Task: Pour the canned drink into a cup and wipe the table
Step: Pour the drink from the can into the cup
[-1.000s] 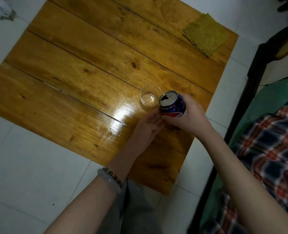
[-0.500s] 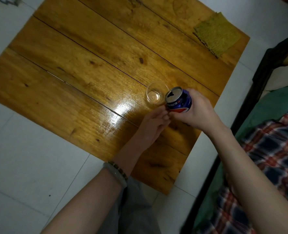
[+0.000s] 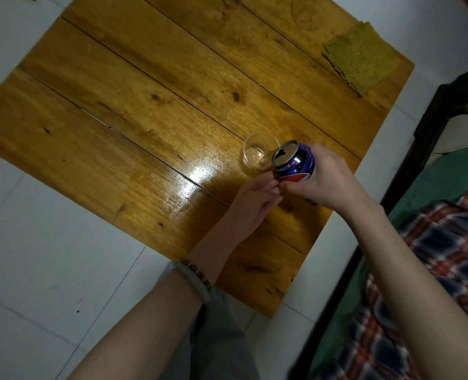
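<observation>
My right hand (image 3: 326, 182) grips a blue drink can (image 3: 294, 163), opened at the top and tilted with its mouth toward a clear cup (image 3: 259, 154). The cup stands upright on the wooden table (image 3: 145, 105), just left of the can, and looks empty. My left hand (image 3: 254, 204) lies below the cup with fingers nearly straight, its fingertips touching the bottom of the can. A green-yellow cloth (image 3: 360, 57) lies flat at the table's far right corner.
The table stands low on a white tiled floor (image 3: 49, 270). A dark bed frame (image 3: 424, 138) with green and plaid bedding (image 3: 446, 242) runs along the right side. My grey-clad knee (image 3: 216, 338) is below the table's near edge.
The can has tipped a little further toward the cup, its rim now over the cup's edge. Both hands keep their places; the view has shifted slightly.
</observation>
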A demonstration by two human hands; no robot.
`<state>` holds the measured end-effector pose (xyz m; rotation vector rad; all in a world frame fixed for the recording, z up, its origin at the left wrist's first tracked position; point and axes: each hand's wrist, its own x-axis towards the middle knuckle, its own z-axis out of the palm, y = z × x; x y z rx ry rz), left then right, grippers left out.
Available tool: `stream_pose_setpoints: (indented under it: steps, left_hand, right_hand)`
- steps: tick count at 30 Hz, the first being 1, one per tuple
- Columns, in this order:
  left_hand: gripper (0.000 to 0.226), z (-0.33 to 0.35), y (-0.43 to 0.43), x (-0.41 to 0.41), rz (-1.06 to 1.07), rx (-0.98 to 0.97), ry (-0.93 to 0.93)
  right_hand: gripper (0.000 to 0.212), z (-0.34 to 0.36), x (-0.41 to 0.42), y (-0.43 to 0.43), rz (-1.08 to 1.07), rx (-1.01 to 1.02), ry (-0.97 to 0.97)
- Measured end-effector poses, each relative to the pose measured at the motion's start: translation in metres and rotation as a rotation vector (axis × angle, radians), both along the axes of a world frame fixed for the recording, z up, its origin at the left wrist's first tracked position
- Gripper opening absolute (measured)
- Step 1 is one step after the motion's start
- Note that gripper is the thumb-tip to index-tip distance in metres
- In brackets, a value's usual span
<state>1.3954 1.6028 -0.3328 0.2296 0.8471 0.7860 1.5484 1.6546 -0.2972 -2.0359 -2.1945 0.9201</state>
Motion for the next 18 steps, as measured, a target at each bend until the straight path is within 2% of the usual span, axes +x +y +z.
stream_pose_setpoints:
  steps: [18]
  left_hand:
    - [0.045,-0.0059,-0.0005,0.001,0.004,-0.013,-0.053]
  right_hand:
    - [0.072,-0.0003,0.0017,0.0024,0.026,-0.028,-0.044]
